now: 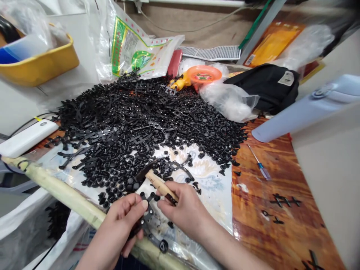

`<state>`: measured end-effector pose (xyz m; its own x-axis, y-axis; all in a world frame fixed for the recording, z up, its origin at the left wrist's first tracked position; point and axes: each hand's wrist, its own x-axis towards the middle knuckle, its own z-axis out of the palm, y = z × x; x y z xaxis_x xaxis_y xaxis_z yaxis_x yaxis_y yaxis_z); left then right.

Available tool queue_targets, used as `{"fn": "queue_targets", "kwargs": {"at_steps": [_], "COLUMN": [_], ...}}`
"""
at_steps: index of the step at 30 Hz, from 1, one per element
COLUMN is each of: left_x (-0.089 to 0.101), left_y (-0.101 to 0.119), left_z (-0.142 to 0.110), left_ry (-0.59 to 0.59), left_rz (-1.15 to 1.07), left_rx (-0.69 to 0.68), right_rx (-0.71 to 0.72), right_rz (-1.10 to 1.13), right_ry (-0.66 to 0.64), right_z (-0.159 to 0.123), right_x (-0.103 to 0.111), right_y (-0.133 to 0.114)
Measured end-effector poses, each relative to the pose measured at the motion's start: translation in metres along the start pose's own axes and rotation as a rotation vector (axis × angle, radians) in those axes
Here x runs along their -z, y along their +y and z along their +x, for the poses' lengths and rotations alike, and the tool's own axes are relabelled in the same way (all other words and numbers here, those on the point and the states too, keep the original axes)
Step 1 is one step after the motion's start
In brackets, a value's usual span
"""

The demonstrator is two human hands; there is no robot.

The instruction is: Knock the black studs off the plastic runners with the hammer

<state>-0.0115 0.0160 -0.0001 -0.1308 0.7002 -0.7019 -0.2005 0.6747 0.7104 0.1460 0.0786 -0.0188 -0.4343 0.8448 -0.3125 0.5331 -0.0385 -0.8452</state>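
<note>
My left hand [122,219] is closed on a black folding lattice piece [149,212] with small shiny rivets, held near the table's front edge. A round black end cap [163,246] hangs at its lower end. My right hand [187,207] wraps round the wooden handle of a small hammer [156,182], whose dark head points away to the left among the parts. The thumb and index finger of that hand also meet the lattice's right end, beside a small black knob. A large heap of black plastic pieces [146,116], round caps and lattices, spreads beyond both hands.
A screwdriver [259,162] and a few black pieces [285,201] lie on the wooden tabletop [270,232] at right. Behind stand a pale blue bottle [303,107], a black bag [266,84] and an orange dish [204,74]. At left are a white box [29,138] and a yellow basket [42,67].
</note>
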Motion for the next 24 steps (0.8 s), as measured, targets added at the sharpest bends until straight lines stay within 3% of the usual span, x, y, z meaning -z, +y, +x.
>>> {"fn": "queue_targets", "kwargs": {"at_steps": [11,24], "left_x": [-0.0033,-0.0050], "left_y": [0.0023,0.0023], "left_z": [-0.0042,-0.0018], "left_ry": [0.012,0.044], "left_rz": [0.059,0.254], "left_rx": [-0.008,-0.025], "right_rx": [-0.008,0.007], "right_rz": [-0.037,-0.053], "right_ry": [0.082,0.072], "right_z": [0.0031,0.0038], "right_x": [-0.0058,-0.0057], "right_y": [-0.0007,-0.0029]}}
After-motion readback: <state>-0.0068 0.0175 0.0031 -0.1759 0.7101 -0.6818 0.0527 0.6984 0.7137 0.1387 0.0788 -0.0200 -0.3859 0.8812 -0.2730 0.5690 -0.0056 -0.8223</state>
